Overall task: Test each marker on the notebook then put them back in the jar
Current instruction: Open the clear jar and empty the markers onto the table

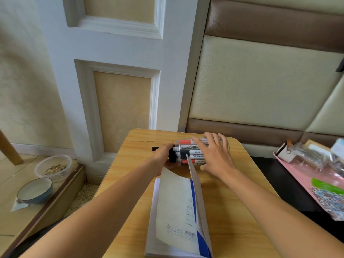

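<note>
Jar (188,153) half hidden under hands

White panelled door (119,53), padded wall (260,81)

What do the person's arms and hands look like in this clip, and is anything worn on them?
Both forearms are bare, with no sleeves in view. The left hand and right hand show no gloves, rings, watch or bracelets. No markings show on either arm.

Home bedroom: padded headboard (260,81), pet bowls (35,190).
</note>
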